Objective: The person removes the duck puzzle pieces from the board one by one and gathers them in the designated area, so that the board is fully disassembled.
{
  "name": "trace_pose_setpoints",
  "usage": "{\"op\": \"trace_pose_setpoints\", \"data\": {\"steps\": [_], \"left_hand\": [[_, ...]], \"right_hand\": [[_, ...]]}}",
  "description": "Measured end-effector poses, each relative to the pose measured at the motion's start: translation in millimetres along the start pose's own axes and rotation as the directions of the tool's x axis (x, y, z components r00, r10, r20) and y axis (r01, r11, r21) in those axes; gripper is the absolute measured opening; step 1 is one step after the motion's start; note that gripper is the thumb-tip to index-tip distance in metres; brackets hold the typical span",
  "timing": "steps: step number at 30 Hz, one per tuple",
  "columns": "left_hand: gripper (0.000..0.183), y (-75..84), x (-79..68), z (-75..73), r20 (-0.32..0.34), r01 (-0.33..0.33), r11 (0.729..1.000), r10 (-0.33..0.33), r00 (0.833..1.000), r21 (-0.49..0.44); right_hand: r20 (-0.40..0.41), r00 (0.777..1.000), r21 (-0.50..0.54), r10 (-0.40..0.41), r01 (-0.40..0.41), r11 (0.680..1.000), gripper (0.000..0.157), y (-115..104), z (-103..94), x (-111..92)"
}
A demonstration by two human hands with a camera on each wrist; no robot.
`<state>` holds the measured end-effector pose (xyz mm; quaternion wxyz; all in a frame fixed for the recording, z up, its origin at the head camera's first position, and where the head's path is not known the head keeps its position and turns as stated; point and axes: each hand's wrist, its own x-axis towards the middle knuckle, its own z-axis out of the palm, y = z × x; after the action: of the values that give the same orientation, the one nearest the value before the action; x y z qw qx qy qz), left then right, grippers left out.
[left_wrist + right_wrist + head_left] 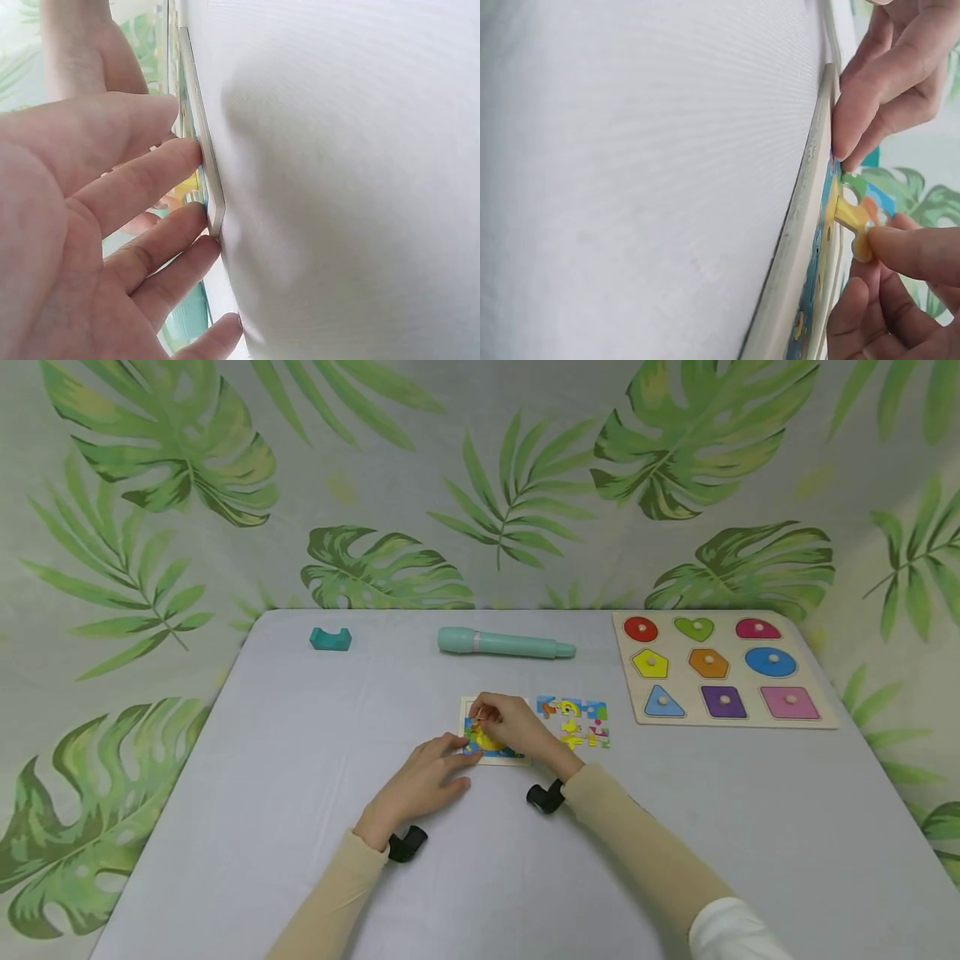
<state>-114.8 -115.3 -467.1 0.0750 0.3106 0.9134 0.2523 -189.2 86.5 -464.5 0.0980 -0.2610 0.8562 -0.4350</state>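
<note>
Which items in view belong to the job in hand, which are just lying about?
Part of the job:
- puzzle tray, touched by the left hand
- puzzle piece pinched in the right hand
- loose pieces beside the tray

Just lying about:
- shape board
- teal wand-like object
- teal notched block

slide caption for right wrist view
Jigsaw piece in the grip of the right hand, left hand touching the puzzle tray.
</note>
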Motion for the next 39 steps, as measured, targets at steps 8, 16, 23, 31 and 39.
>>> {"op": "trace_pose_setpoints", "data": {"steps": [8, 16, 23, 31, 39], "left_hand": [[0.041, 1.0, 0.9, -0.4, 0.005, 0.017, 1.000, -0.017, 1.000, -0.001], [0.040, 1.6, 1.7, 0.0, 0.002, 0.028, 1.000, -0.028, 1.000, -0.005], [0.040, 1.4, 1.8, 0.0, -0.003, 0.031, 0.999, -0.031, 1.000, -0.021], [0.039, 1.1, 3.0, 1.4, -0.016, 0.032, 0.999, -0.032, 0.999, -0.025], [0.033, 2.8, 5.4, 1.7, -0.057, 0.011, 1.000, -0.012, 0.998, -0.013]], "right_hand": [[-0.025, 0.993, 0.073, 0.119, -0.117, 0.990, 0.016, 9, -28.1, -15], [-0.040, 0.984, -0.034, 0.176, -0.177, 0.984, 0.012, 37, -61.8, -35], [-0.043, 0.972, -0.064, 0.232, -0.234, 0.970, 0.013, 45, -68.9, -42], [-0.036, 0.982, -0.120, 0.188, -0.191, 0.974, 0.009, 45, -64.9, -44], [-0.068, 0.987, -0.119, 0.147, -0.154, 0.981, 0.008, 36, -63.2, -49]]}}
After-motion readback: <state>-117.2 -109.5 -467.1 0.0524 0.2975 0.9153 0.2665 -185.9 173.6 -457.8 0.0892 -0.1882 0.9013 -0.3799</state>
